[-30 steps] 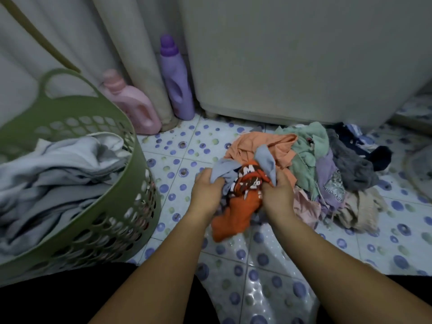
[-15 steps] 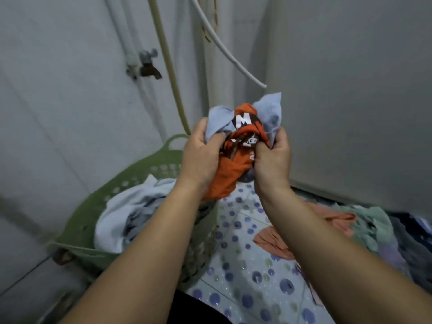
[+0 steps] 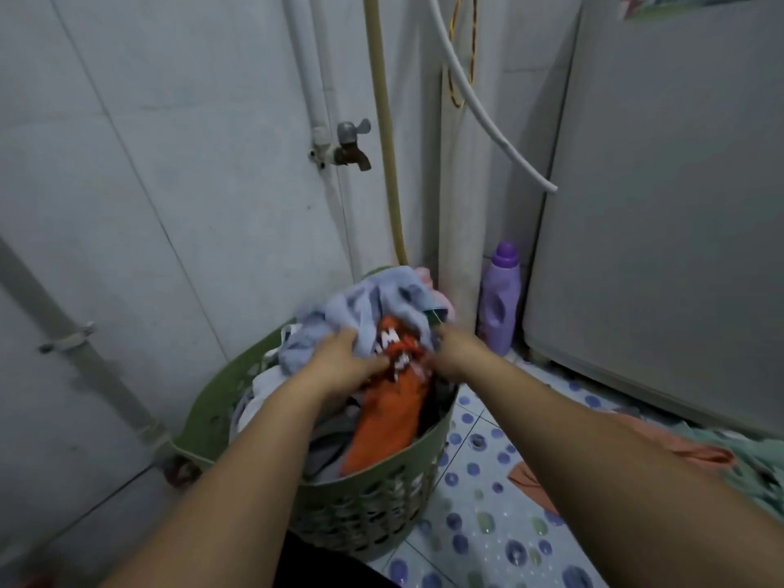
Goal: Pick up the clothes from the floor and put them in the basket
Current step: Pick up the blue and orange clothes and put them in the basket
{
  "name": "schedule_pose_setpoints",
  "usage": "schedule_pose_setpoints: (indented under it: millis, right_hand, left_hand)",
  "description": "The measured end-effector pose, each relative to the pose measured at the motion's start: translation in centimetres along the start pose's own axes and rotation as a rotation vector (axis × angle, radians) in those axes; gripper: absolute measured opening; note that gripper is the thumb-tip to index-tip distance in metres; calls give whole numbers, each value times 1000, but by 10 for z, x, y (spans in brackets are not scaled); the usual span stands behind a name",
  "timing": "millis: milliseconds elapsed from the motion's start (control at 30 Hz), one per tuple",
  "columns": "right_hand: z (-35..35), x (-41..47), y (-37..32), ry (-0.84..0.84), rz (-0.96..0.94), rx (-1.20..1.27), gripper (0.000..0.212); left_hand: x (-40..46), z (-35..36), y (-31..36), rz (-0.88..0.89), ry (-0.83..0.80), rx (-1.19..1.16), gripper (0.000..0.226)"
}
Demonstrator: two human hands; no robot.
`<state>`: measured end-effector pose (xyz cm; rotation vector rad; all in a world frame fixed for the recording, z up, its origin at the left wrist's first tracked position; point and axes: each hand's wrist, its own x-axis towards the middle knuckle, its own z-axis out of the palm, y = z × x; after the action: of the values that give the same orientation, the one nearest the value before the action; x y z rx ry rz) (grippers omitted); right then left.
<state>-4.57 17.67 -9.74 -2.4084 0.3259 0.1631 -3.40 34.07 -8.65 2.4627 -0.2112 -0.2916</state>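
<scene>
Both hands are over the basket [image 3: 373,498], a green plastic one with a perforated wall, standing on the floor against the white tiled wall [image 3: 169,205].

Left hand [image 3: 339,362]: closed, fingers bunched into the bundle of clothes [image 3: 382,328] at its left side. Right hand [image 3: 454,348]: closed on the same bundle at its right side; fingertips are hidden in the cloth and blurred.

Bundle: a pale blue garment [image 3: 373,303] wrapped over an orange garment [image 3: 386,422] with white lettering. The orange one hangs down from between the hands, and its lower end lies inside the basket on top of the clothes already there. The blue one stands above the far rim. Whether the bundle's weight rests on the pile or on the hands, cannot tell.

Basket contents: white and grey cloth [image 3: 263,388] heaped at the left, darker cloth at the right.

Surroundings:
- Tap [image 3: 352,146] on the wall above the basket, with pipes running up beside it.
- Purple bottle [image 3: 498,299] on the floor right of the basket, beside a white appliance [image 3: 657,205].
- Floor [image 3: 488,524] with blue and green dots.
- More clothes [image 3: 700,456] remain on the floor at the right edge, orange and light green, partly hidden behind the right forearm.
</scene>
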Motion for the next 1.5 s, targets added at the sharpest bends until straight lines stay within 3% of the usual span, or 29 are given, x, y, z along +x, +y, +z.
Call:
schedule_pose_setpoints:
  millis: [33,100,200,300,500,600,667,700,800,867,967,1067,1167,1233,1300,1433,1500]
  right_hand:
    - [0,-4,8,-27,59,-99,45]
    - [-1,-7,25,61,97,-74,40]
    - [0,-5,41,153,86,-24,38]
    - [2,-3,56,184,94,24,38]
    - [-4,-1,79,197,44,23,31]
    - [-11,13,80,189,36,-19,33]
    - [-12,28,74,183,40,-52,35]
    - [-12,37,70,177,40,-57,37]
    - [-10,61,54,169,22,-46,40]
    - [-8,76,48,167,15,-63,39]
    - [-2,106,45,170,12,-108,33]
    - [4,136,40,204,-4,-87,37]
    - [7,157,28,223,-11,-70,35]
    - [13,165,22,288,40,-76,27]
    - [18,164,21,453,25,-91,22]
    - [13,139,13,708,-215,-121,18]
    - [14,122,7,741,-468,-121,18]
  left_hand:
    - [3,8,-13,-59,-53,99,52]
    - [6,19,-23,-103,-78,139,55]
    - [21,34,-26,-28,-152,236,76]
    - [25,49,-16,-34,-319,518,68]
    - [41,66,-4,-116,-477,780,55]
    - [49,64,20,-173,-165,726,48]
    - [53,63,29,-43,89,629,48]
    - [56,63,31,15,127,562,53]
    - [70,70,19,-15,-132,497,81]
    - [81,75,-4,-111,-285,559,75]
    - [87,77,-27,-204,-363,564,61]
    - [95,90,-38,-112,-333,544,56]
    - [106,81,-39,-332,-344,479,55]
    - [107,77,-38,-317,-399,425,53]
    - [113,87,-42,-318,-356,425,54]
    - [119,93,-47,-326,-353,496,56]
    - [126,91,-49,-304,-347,492,56]
